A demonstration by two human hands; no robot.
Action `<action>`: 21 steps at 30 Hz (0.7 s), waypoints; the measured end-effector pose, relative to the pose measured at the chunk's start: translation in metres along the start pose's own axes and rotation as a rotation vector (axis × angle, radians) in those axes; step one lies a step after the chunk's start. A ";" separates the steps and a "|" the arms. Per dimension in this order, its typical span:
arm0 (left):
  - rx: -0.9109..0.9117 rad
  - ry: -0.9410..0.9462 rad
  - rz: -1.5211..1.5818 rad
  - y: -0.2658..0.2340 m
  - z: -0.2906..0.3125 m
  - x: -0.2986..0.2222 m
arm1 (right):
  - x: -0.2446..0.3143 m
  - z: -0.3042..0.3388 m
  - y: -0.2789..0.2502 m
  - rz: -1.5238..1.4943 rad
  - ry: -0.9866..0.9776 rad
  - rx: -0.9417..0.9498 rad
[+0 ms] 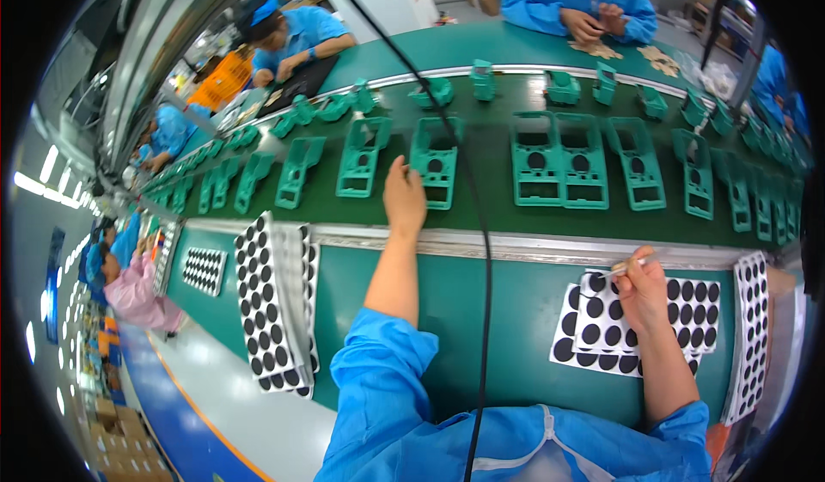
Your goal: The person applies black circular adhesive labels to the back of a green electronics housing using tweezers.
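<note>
My left hand [404, 198] reaches over the dark green belt, its fingers stretched out at the left edge of a green plastic frame [441, 166]. A round black pad sits in that frame; whether my fingers touch it I cannot tell. At the right, my right hand [644, 297] is closed around a slim, pale, tweezer-like tool [627, 266]. The tool's tip points left, over a white sheet of round black stickers [591, 338]. Other sticker sheets lie beneath it and beside my wrist.
More green frames [584, 162] stand along the belt, with small green parts [483, 81] behind them. Sticker stacks [266, 302] lie at left and another sheet [749, 336] at far right. A black cable [487, 310] hangs across the view. Co-workers [584, 5] sit opposite.
</note>
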State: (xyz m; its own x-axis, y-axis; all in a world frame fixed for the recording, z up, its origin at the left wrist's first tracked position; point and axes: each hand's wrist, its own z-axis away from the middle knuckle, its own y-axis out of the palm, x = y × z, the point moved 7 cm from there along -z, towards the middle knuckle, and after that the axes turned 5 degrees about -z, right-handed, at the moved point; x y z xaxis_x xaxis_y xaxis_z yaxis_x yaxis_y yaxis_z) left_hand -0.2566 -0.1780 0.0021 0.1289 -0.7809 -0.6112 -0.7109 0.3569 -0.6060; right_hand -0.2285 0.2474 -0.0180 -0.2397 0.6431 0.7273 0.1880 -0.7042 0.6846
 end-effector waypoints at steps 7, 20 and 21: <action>0.292 -0.148 0.270 0.013 0.007 -0.013 | -0.005 -0.001 -0.001 -0.021 0.002 0.041; 0.672 -0.048 0.365 -0.053 0.178 -0.107 | 0.001 0.004 0.014 0.032 -0.117 0.043; 0.673 -0.012 0.321 -0.056 0.185 -0.112 | 0.003 0.004 0.015 0.055 -0.159 0.024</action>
State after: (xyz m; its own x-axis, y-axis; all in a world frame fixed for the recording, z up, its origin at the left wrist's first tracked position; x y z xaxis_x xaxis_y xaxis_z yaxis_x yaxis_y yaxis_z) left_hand -0.1034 -0.0152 0.0103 -0.0032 -0.5810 -0.8139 -0.1385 0.8063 -0.5750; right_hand -0.2222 0.2398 -0.0052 -0.0751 0.6445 0.7609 0.2202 -0.7335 0.6430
